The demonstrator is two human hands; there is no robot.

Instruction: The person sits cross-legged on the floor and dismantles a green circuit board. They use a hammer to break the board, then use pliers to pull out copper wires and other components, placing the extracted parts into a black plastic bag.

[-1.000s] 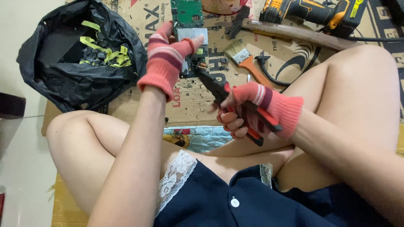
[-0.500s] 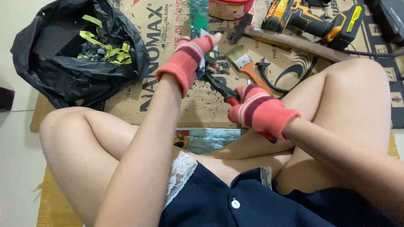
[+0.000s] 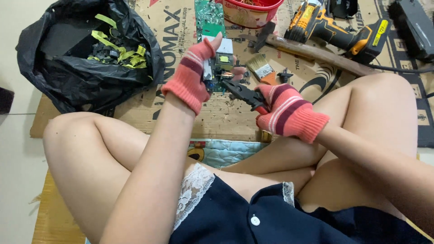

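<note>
A seated person's left hand point(image 3: 194, 74) clenched a small circuit board point(image 3: 220, 61) while the right hand point(image 3: 287, 110) closed pliers point(image 3: 242, 91) on it, apparently mid-stripping; prying a component free would need a firm twist.

The left hand point(image 3: 192, 74) covers most of the small board point(image 3: 220, 61) it grips, and the pliers' point(image 3: 242, 91) handles vanish inside the right hand point(image 3: 285, 110), their tips lost among the board's parts. Beyond the board, the red bowl point(image 3: 248, 13) and green circuit board point(image 3: 209, 16) are cut by the top edge. Left of it, the bag's point(image 3: 86, 72) scraps are too jumbled to identify.
</note>
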